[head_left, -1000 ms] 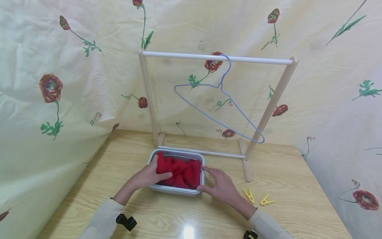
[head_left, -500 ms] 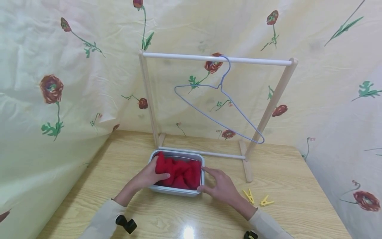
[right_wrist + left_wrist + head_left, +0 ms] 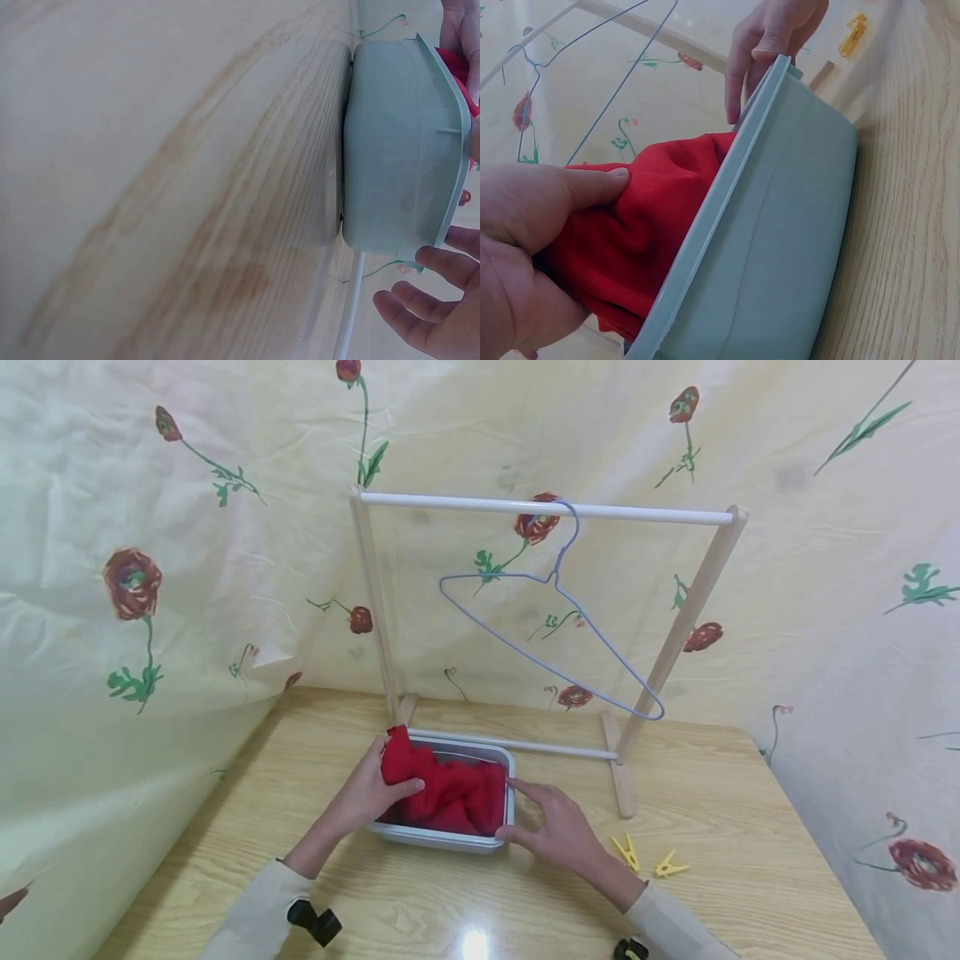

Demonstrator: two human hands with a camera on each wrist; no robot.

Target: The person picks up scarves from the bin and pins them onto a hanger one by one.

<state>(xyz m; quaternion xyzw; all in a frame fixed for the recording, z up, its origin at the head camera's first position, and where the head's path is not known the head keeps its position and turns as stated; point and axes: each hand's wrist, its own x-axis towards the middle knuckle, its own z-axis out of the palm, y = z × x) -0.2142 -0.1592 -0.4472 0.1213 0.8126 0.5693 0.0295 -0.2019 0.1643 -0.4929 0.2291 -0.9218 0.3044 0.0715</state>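
A crumpled red cloth (image 3: 461, 785) lies in a pale blue-grey plastic tub (image 3: 442, 838) on the table. My left hand (image 3: 366, 795) grips the cloth at the tub's left end, thumb on top, with a fold standing up above the rim. In the left wrist view the thumb presses into the red cloth (image 3: 656, 195) beside the tub wall (image 3: 780, 225). At the tub's other end, my right hand (image 3: 555, 827) touches the rim with thumb and index finger spread apart. Relaxed, separated fingers of the right hand (image 3: 442, 300) show in the right wrist view.
Behind the tub stands a wooden rack with a white top rail (image 3: 465, 503). A blue wire hanger (image 3: 555, 575) hangs from that rail. Two yellow clothespins, one clothespin (image 3: 625, 852) beside another clothespin (image 3: 669, 863), lie right of my right wrist. Flower-patterned sheeting surrounds the wooden table (image 3: 315, 743).
My left hand has risen slightly and shifted left, drawing the left part of the red cloth up over the tub's rim. My right hand stays in place.
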